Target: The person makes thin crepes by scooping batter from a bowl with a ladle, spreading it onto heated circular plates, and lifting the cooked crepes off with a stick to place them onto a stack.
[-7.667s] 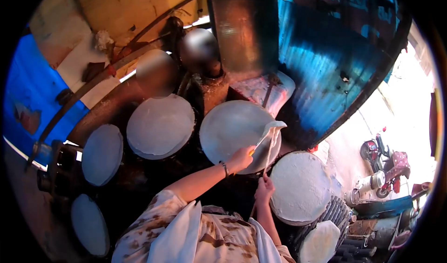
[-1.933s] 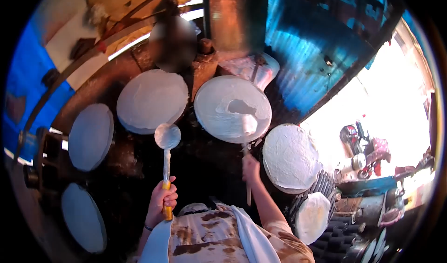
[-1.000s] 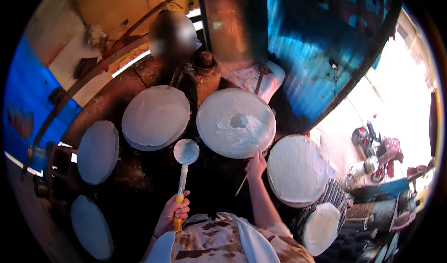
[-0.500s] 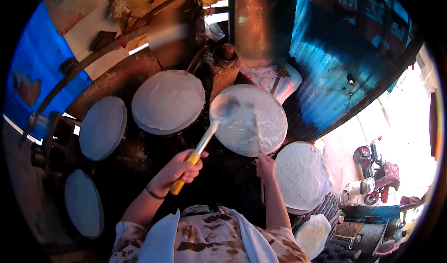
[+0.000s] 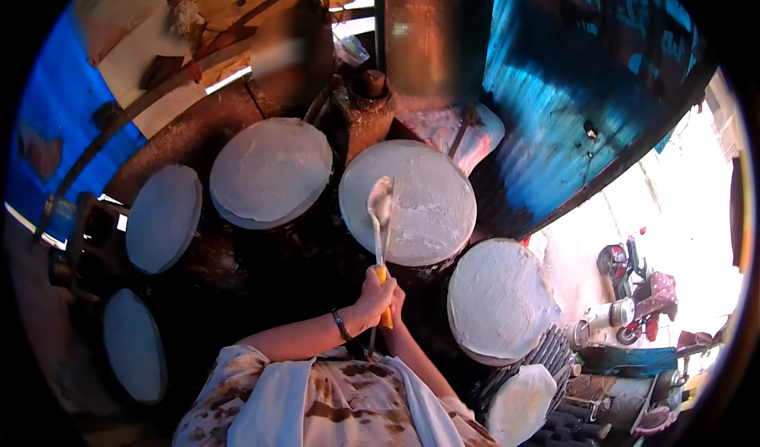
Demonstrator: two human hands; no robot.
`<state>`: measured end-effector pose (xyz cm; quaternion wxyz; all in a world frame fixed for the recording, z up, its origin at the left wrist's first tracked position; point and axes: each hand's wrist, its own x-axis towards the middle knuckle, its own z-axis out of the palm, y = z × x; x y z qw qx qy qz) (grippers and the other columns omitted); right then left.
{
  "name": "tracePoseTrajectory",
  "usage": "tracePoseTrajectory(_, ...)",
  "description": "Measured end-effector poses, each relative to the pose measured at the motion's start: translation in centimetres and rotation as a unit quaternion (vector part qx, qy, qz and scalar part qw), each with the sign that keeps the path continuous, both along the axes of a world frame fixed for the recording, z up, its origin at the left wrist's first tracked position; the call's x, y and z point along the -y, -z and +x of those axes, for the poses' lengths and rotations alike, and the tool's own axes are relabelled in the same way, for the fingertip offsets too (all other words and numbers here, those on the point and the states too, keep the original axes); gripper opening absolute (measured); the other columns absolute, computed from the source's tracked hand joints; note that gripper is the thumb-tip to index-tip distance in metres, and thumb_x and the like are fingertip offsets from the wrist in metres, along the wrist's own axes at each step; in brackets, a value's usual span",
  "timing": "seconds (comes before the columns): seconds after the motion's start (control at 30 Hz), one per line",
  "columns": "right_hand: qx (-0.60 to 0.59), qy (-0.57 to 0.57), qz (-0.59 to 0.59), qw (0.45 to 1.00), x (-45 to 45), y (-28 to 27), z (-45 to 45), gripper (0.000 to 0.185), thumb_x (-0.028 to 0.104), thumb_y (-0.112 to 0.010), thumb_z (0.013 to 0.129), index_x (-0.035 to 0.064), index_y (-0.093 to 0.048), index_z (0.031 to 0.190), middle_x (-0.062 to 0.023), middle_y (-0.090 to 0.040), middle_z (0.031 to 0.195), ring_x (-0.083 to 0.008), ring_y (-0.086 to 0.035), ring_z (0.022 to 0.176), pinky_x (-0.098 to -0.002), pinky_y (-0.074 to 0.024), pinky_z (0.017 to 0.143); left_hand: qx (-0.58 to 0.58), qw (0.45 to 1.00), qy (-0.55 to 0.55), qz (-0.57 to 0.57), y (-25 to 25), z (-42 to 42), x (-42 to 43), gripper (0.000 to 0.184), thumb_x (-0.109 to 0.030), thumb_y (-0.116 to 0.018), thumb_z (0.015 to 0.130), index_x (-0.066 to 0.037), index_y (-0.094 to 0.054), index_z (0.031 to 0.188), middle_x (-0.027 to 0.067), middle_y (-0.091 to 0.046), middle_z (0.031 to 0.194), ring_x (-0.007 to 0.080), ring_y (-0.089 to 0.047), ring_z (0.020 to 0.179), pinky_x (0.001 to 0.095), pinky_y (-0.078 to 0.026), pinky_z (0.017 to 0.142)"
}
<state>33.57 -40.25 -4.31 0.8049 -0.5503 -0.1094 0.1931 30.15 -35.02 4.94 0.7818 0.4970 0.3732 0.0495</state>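
My left hand (image 5: 372,295) is wrapped around the yellow handle of a metal ladle (image 5: 381,202), whose pale-coated bowl sits over the left half of a round griddle (image 5: 427,202) covered with a white layer. Close against it, my right hand (image 5: 398,303) is closed on a long thin stick (image 5: 372,340); its lower end shows below my hands, and the ladle partly hides the rest. The white layer has faint ridges on its right side. My two hands are together in front of the griddle's near edge.
More white-covered rounds stand in an arc: one at left centre (image 5: 271,173), two farther left (image 5: 164,219) (image 5: 134,346), and one at right (image 5: 500,301). Below the right one, a pale sheet (image 5: 522,406) lies by dark ribbed pieces. A blue metal panel (image 5: 546,130) rises behind.
My left hand and the ladle have moved right, and my right hand with the stick has moved left, bringing them together. The griddle's white layer looks smoother. The view has shifted slightly.
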Motion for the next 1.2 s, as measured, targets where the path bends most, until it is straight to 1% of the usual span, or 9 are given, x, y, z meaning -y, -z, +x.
tracePoseTrajectory(0.13, -0.273, -0.033, -0.057, 0.960, 1.4, -6.0, 3.1, 0.037, 0.025, -0.050, 0.091, 0.0150, -0.050, 0.127, 0.0060, -0.033, 0.051, -0.0037, -0.029, 0.037, -0.0186, -0.0216, 0.032, 0.002, 0.972, -0.011, -0.233, -3.6, -0.6, -4.1, 0.017, -0.010, -0.052, 0.085, -0.015, -0.038, 0.094, 0.0015, -0.043, 0.068, 0.0078, -0.040, 0.047, 0.0196, -0.037, 0.042)
tracePoseTrajectory(0.33, -0.080, 0.010, -0.021, 0.997, -2.8, 4.4, 1.0, 0.034, 0.024, -0.052, 0.091, 0.0110, -0.054, 0.123, 0.0031, -0.039, 0.054, -0.0061, -0.038, 0.039, -0.0195, -0.0289, 0.034, -0.028, 0.938, -0.001, -0.346, -2.4, -1.4, -6.3, 0.007, -0.011, -0.051, 0.088, -0.013, -0.044, 0.090, -0.0014, -0.041, 0.062, 0.0045, -0.037, 0.045, 0.0166, -0.035, 0.042)
tracePoseTrajectory(0.43, -0.315, -0.108, 0.009, 0.943, -2.4, -7.0, 0.7, 0.036, 0.023, -0.050, 0.093, 0.0085, -0.050, 0.126, 0.0025, -0.041, 0.058, -0.0064, -0.036, 0.040, -0.0200, -0.0301, 0.036, 0.149, 0.695, -0.006, -0.704, -5.0, -3.2, -9.5, 0.007, -0.009, -0.043, 0.091, -0.004, -0.047, 0.095, -0.0031, -0.039, 0.057, 0.0026, -0.038, 0.045, 0.0160, -0.036, 0.041)
tracePoseTrajectory(0.53, -0.174, -0.108, -0.016, 0.979, -1.8, -11.7, 0.7, 0.037, 0.022, -0.047, 0.094, 0.0066, -0.047, 0.128, 0.0034, -0.039, 0.058, -0.0040, -0.035, 0.040, -0.0173, -0.0288, 0.036, 0.274, 0.641, 0.004, -0.717, -8.2, -6.0, -10.6, 0.013, -0.008, -0.041, 0.092, 0.000, -0.048, 0.100, -0.0025, -0.037, 0.056, 0.0024, -0.035, 0.041, 0.0167, -0.036, 0.039)
tracePoseTrajectory(0.67, 0.065, -0.003, -0.008, 0.998, -2.1, -13.0, 1.4, 0.040, 0.016, -0.043, 0.095, 0.0019, -0.040, 0.132, 0.0038, -0.039, 0.057, -0.0029, -0.033, 0.039, -0.0172, -0.0277, 0.034, 0.268, 0.769, -0.012, -0.580, -7.7, -3.6, -10.2, 0.013, -0.006, -0.041, 0.092, -0.006, -0.052, 0.099, -0.0043, -0.034, 0.055, 0.0027, -0.033, 0.040, 0.0172, -0.032, 0.037)
tracePoseTrajectory(0.8, 0.073, 0.052, -0.062, 0.994, -2.2, -13.1, 3.3, 0.039, 0.015, -0.044, 0.095, 0.0014, -0.041, 0.131, 0.0040, -0.040, 0.055, -0.0029, -0.034, 0.039, -0.0172, -0.0277, 0.034, 0.242, 0.586, -0.018, -0.773, -9.7, -1.4, -11.9, 0.022, -0.007, -0.043, 0.089, -0.008, -0.039, 0.067, -0.0043, -0.037, 0.052, 0.0050, -0.039, 0.041, 0.0193, -0.039, 0.043)
tracePoseTrajectory(0.9, 0.223, 0.097, -0.277, 0.930, -0.2, -6.8, 5.5, 0.034, 0.016, -0.051, 0.091, 0.0034, -0.054, 0.122, 0.0023, -0.048, 0.055, -0.0050, -0.043, 0.044, -0.0218, -0.0341, 0.039, 0.243, 0.579, -0.013, -0.778, -10.0, -2.7, -12.6, 0.028, -0.008, -0.044, 0.089, -0.009, -0.035, 0.063, -0.0035, -0.037, 0.051, 0.0050, -0.041, 0.042, 0.0194, -0.040, 0.045)
tracePoseTrajectory(1.03, 0.547, -0.085, -0.487, 0.676, 6.1, -8.0, 6.8, 0.039, 0.013, -0.057, 0.082, 0.0192, -0.057, 0.121, -0.0145, -0.058, 0.068, -0.0304, -0.060, 0.064, -0.0395, -0.0468, 0.056, 0.266, 0.711, -0.079, -0.646, -10.1, -8.0, -13.5, 0.019, -0.014, -0.054, 0.086, 0.003, -0.052, 0.096, -0.0027, -0.036, 0.058, 0.0037, -0.039, 0.045, 0.0165, -0.038, 0.041)
tracePoseTrajectory(1.2, 0.281, 0.139, -0.606, 0.731, 12.5, -6.5, 18.6, 0.022, 0.018, -0.057, 0.081, 0.0059, -0.067, 0.096, -0.0198, -0.065, 0.085, -0.0322, -0.064, 0.076, -0.0392, -0.0492, 0.067, 0.261, 0.790, -0.134, -0.538, -8.2, -17.0, -13.4, 0.016, -0.009, -0.043, 0.093, 0.000, -0.053, 0.101, -0.0037, -0.035, 0.058, 0.0011, -0.035, 0.043, 0.0143, -0.035, 0.039)
